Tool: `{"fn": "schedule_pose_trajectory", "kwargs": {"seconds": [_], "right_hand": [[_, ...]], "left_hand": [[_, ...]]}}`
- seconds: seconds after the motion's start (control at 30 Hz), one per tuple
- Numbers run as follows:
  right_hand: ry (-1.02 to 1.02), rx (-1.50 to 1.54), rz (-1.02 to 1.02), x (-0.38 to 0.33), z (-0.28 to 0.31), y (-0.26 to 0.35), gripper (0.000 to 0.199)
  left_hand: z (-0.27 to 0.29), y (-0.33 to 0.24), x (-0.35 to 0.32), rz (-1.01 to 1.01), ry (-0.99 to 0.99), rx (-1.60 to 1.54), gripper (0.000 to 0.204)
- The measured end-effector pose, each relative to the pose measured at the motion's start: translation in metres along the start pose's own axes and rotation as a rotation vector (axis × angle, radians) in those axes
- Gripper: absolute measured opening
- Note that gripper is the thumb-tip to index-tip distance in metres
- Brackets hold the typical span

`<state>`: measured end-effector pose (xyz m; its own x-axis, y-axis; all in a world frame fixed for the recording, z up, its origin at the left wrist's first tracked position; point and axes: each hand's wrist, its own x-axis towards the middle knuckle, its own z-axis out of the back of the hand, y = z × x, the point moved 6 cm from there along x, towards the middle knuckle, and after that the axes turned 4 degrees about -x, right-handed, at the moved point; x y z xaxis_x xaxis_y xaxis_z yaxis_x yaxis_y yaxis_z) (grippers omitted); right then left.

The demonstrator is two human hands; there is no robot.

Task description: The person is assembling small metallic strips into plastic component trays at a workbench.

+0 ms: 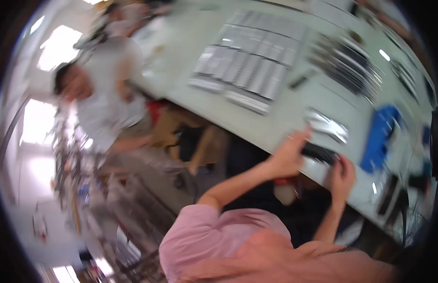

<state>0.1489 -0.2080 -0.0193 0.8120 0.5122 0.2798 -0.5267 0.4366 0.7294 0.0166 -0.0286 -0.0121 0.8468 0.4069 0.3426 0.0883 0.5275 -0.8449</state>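
A small dark, flat, oblong item (319, 153) is held level between my two hands at the table's near edge; motion blur hides its exact kind. My left hand (290, 154) is closed around its left end. At its right end, the fingers of my right hand (342, 178) pinch the corner. Just beyond my hands a shiny silver packet (326, 125) lies on the pale table (181, 56). A blue cloth or bag (380, 137) sits to the right of my hands.
Rows of silver-white packets (249, 52) cover the table's far middle. Stacked dark and silver flat pieces (351, 63) stand at the far right, near a small dark strip (301, 79). A person in white (108, 89) is at the left, beside an open cardboard box (164, 129).
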Motion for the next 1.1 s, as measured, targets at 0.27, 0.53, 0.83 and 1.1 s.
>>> {"fn": "schedule_pose_trajectory", "kwargs": {"seconds": [0.27, 0.53, 0.83, 1.1], "right_hand": [[0.002, 0.014, 0.061, 0.016, 0.005, 0.034, 0.01], [0.058, 0.005, 0.131, 0.019, 0.013, 0.035, 0.011], [0.039, 0.076, 0.045, 0.01, 0.011, 0.033, 0.018], [-0.06, 0.071, 0.034, -0.01, 0.001, 0.031, 0.023]], "left_hand": [[0.012, -0.002, 0.004, 0.052, 0.001, -0.107, 0.092], [0.007, -0.002, 0.002, 0.065, 0.003, -0.147, 0.098], [0.006, -0.003, 0.002, 0.047, -0.007, -0.126, 0.102], [0.005, -0.003, 0.005, 0.018, 0.015, -0.032, 0.099]]}}
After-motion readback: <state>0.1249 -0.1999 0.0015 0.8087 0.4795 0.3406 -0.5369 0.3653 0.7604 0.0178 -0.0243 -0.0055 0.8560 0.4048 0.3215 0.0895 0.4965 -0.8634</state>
